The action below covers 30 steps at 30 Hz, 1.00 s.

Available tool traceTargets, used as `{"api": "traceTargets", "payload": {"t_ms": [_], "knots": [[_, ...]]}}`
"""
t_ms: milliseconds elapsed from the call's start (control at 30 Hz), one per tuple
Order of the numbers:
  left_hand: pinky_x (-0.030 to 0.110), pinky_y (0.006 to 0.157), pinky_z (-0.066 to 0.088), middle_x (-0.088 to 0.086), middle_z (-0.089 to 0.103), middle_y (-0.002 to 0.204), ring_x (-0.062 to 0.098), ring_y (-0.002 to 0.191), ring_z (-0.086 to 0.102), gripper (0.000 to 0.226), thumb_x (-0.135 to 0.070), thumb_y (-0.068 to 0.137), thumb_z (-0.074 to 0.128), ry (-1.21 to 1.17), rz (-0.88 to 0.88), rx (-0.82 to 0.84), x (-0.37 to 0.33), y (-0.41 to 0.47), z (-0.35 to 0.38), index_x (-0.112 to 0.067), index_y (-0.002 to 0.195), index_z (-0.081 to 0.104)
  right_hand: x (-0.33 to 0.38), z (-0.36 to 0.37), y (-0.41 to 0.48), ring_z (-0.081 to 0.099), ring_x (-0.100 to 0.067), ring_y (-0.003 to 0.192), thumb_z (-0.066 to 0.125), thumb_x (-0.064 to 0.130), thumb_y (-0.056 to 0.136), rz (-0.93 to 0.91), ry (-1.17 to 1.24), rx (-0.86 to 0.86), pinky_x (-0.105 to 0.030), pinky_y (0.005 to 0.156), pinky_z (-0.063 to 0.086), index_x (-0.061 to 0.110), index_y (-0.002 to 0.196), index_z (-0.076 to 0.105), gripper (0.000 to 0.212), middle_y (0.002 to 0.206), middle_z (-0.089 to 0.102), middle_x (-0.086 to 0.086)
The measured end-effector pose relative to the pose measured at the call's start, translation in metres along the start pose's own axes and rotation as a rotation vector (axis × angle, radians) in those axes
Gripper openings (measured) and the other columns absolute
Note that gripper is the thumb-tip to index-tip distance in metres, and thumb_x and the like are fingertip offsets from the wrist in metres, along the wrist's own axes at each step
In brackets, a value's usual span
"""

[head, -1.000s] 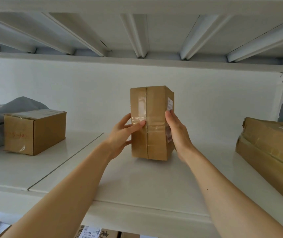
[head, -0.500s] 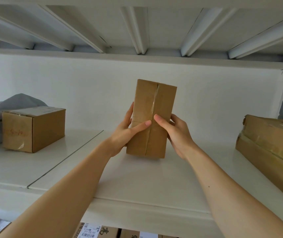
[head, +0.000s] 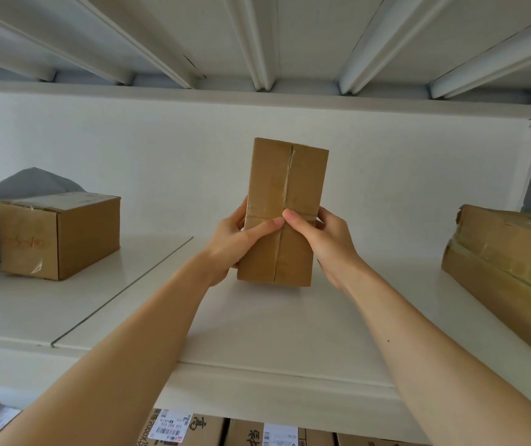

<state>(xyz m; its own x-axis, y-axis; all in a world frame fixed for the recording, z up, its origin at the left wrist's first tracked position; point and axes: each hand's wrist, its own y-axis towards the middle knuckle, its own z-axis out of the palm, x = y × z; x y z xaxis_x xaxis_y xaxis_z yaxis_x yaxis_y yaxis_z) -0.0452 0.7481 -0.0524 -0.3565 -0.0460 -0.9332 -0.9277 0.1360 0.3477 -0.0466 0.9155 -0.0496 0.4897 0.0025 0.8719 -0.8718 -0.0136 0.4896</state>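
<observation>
The left hand (head: 241,236) and the right hand (head: 325,239) both grip a tall cardboard box (head: 286,188), one at each side of its lower half, thumbs laid across the near face and almost meeting at the taped centre seam, the other fingers wrapped round behind. The box stands on end, leaning slightly to the right, over the middle of a white shelf (head: 257,323); whether its bottom edge rests on the shelf or hangs just above it I cannot tell. Nearest, under the shelf's front lip, labelled cartons (head: 193,429) sit on a lower level. Farther in, at the left, a squat cardboard box (head: 58,233) stands against a grey bag (head: 16,188). At the right edge lies a large brown parcel (head: 508,268), well apart from the hands. Behind everything runs the white back wall (head: 161,156).
</observation>
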Motion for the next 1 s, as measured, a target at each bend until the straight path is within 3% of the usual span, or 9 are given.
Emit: {"api": "traceTargets", "payload": {"t_ms": [200,267,367,433,533,667,767,833,1000], "knots": [[0.046,0.100,0.052,-0.015,0.062,0.132,0.012,0.117,0.063,0.084,-0.071,0.068,0.076,0.047,-0.021,0.014,-0.002,-0.001,-0.005,-0.049,0.142,0.045,0.000,0.001,0.000,0.071,-0.003,0.091,0.074,0.033,0.087,-0.007,-0.001,-0.006,-0.021,0.080,0.055,0.021,0.112,0.066,0.028,0.103,0.074,0.007],[0.056,0.111,0.038,-0.020,0.049,0.146,0.015,0.135,0.048,0.086,-0.089,0.068,0.054,0.063,-0.049,0.021,-0.004,0.000,-0.007,-0.057,0.145,0.035,0.003,-0.001,0.002,0.071,-0.009,0.099,0.072,0.036,0.088,0.020,0.067,-0.024,-0.029,0.088,0.056,0.022,0.113,0.066,0.029,0.108,0.074,0.005],[0.054,0.121,0.021,-0.018,0.024,0.160,0.016,0.149,0.023,0.058,-0.076,0.093,0.021,0.064,-0.035,0.038,-0.006,0.002,-0.006,-0.059,0.149,0.022,0.009,-0.006,0.000,0.071,-0.015,0.102,0.065,0.043,0.091,0.079,0.184,-0.057,-0.035,0.087,0.057,0.020,0.117,0.066,0.035,0.112,0.074,0.002],[0.054,0.122,0.018,-0.020,0.020,0.161,0.013,0.150,0.018,0.048,-0.071,0.096,0.027,0.085,0.002,0.014,-0.005,0.001,-0.006,-0.065,0.144,0.024,0.011,-0.008,0.000,0.071,-0.016,0.100,0.063,0.046,0.092,0.100,0.200,-0.057,-0.036,0.083,0.059,0.023,0.115,0.066,0.033,0.110,0.074,0.003],[0.051,0.116,0.033,-0.016,0.043,0.148,0.012,0.133,0.042,0.042,-0.065,0.092,0.053,0.081,0.015,-0.045,-0.005,-0.001,-0.008,-0.070,0.131,0.039,0.013,-0.007,-0.002,0.069,-0.015,0.103,0.060,0.048,0.093,0.091,0.176,-0.062,-0.035,0.080,0.059,0.027,0.126,0.059,0.039,0.115,0.071,0.004],[0.038,0.107,0.043,-0.005,0.059,0.133,0.015,0.122,0.056,0.068,-0.049,0.081,0.078,-0.001,0.091,-0.268,-0.002,0.004,-0.014,-0.054,0.140,0.045,0.012,-0.012,0.001,0.063,-0.007,0.108,0.054,0.039,0.099,-0.016,0.172,-0.089,-0.037,0.092,0.054,0.043,0.149,0.028,0.056,0.117,0.061,0.015],[0.031,0.101,0.041,-0.009,0.055,0.131,0.014,0.120,0.053,0.083,-0.042,0.078,0.082,-0.012,0.048,-0.345,-0.004,0.006,-0.016,-0.026,0.150,0.044,0.010,-0.015,0.004,0.058,-0.005,0.114,0.048,0.033,0.104,-0.043,0.134,-0.110,-0.032,0.100,0.048,0.035,0.152,0.034,0.051,0.131,0.058,0.013],[0.032,0.103,0.045,-0.009,0.056,0.135,0.015,0.119,0.057,0.080,-0.044,0.075,0.084,-0.024,0.006,-0.324,-0.005,0.005,-0.016,-0.016,0.143,0.053,0.011,-0.016,0.004,0.056,-0.002,0.110,0.049,0.040,0.102,0.011,0.120,-0.097,-0.026,0.091,0.047,0.034,0.152,0.036,0.052,0.136,0.054,0.012],[0.031,0.082,0.055,0.003,0.066,0.123,0.019,0.103,0.067,0.043,-0.038,0.091,0.069,-0.193,-0.020,-0.185,-0.007,0.003,-0.014,-0.033,0.133,0.059,0.015,-0.017,0.001,0.058,-0.011,0.108,0.063,0.051,0.090,0.107,0.177,-0.080,-0.027,0.078,0.049,0.026,0.145,0.038,0.066,0.129,0.057,0.003]]}}
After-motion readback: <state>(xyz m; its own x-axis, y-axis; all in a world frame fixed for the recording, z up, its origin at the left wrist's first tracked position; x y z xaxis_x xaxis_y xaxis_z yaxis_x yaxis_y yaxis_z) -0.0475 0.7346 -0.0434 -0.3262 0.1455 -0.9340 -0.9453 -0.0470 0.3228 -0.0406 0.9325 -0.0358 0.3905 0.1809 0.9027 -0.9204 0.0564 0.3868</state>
